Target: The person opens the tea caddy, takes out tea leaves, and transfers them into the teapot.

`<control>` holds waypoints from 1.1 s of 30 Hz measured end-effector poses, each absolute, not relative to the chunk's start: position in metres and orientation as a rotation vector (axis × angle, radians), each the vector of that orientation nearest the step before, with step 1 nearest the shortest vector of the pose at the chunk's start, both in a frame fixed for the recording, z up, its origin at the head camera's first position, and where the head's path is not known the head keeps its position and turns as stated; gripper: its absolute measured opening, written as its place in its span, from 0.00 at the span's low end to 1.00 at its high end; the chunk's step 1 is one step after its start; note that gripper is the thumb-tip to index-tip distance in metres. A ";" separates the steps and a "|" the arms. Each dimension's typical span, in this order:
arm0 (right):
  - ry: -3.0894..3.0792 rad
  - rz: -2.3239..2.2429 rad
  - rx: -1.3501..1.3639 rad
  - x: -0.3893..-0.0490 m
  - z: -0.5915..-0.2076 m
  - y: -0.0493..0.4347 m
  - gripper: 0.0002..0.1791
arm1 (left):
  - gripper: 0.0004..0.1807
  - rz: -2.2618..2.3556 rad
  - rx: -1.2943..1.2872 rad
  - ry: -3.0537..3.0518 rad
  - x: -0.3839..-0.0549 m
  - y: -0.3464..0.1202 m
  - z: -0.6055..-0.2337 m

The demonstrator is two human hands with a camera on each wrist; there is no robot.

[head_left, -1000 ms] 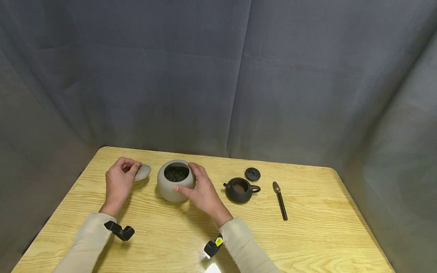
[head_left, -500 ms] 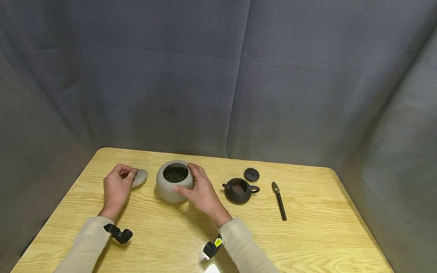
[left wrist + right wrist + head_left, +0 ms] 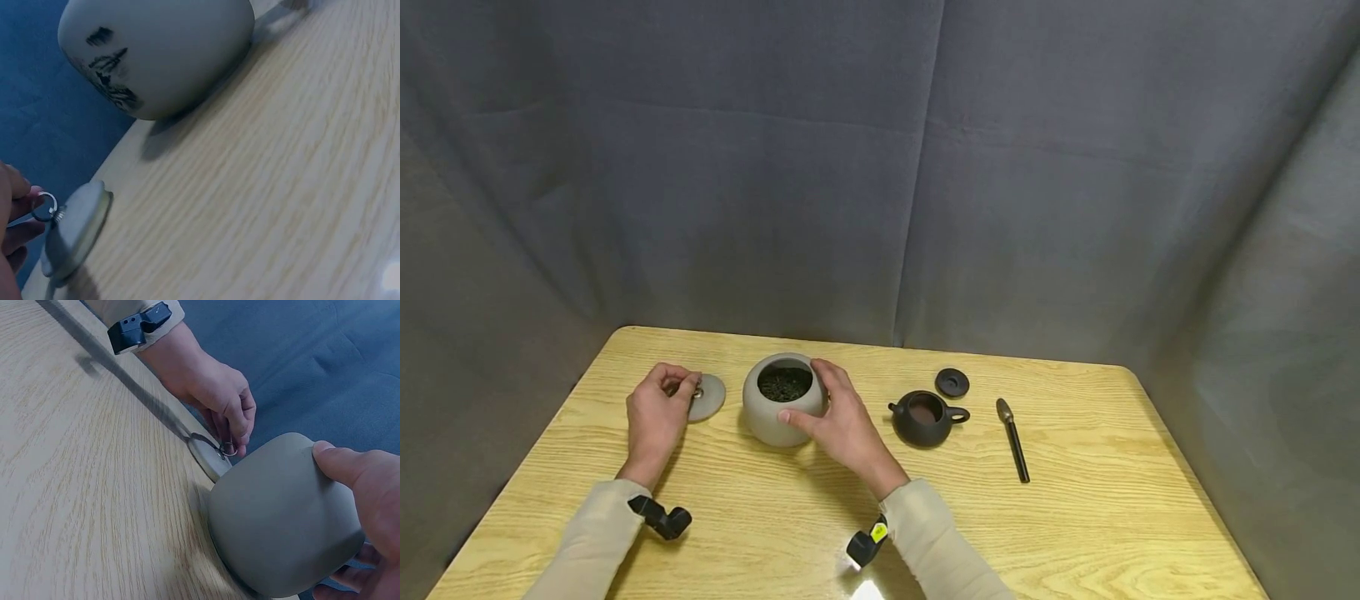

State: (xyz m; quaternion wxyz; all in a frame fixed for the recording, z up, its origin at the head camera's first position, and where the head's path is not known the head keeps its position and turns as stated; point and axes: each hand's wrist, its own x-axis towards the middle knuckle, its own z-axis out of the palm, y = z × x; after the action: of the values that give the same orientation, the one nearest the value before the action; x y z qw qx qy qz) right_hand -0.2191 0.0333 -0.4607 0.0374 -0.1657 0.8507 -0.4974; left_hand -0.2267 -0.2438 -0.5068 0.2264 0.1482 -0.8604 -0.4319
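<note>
In the head view, a round grey jar (image 3: 775, 421) stands upright with its mouth uncovered and dark dried leaves (image 3: 784, 384) inside. My right hand (image 3: 846, 425) grips its right side, thumb on the near wall and fingers round the far side. Left of the jar, a grey lid (image 3: 708, 398) lies close on the tabletop, top up. At the lid's metal ring (image 3: 45, 206), the fingertips of my left hand (image 3: 658, 408) pinch together. The left wrist view also shows a dark landscape painting on the jar's wall.
Right of the jar stands a small dark teapot (image 3: 917, 433) without its lid on. That dark teapot lid (image 3: 952, 382) lies just behind it. Farther right is a black-handled scoop (image 3: 1015, 442). Grey curtains (image 3: 775, 183) border the wooden table (image 3: 1112, 500).
My left hand has moved slightly down and left with the grey lid, which has gone from tilted to lying flat on the table. The right hand stays on the jar.
</note>
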 end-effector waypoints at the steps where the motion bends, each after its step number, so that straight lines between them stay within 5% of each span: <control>1: 2.612 -1.525 -0.511 -0.219 -0.461 0.033 0.49 | 0.09 -1.194 0.405 -2.367 -0.226 -0.243 -0.506; 24: 2.635 -1.496 -0.481 -0.217 -0.462 0.036 0.50 | 0.14 -1.367 0.089 -2.369 -0.201 -0.198 -0.457; 33: 2.637 -1.473 -0.515 -0.210 -0.457 0.044 0.43 | 0.38 -1.422 -0.155 -2.558 -0.194 -0.183 -0.458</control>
State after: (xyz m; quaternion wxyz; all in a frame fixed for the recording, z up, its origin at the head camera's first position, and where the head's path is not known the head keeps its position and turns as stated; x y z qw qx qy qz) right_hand -0.2099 0.0444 -0.4566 0.0386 -0.1681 0.8600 -0.4803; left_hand -0.1937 -0.1828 -0.4578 0.1050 -0.0527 -0.8680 -0.4824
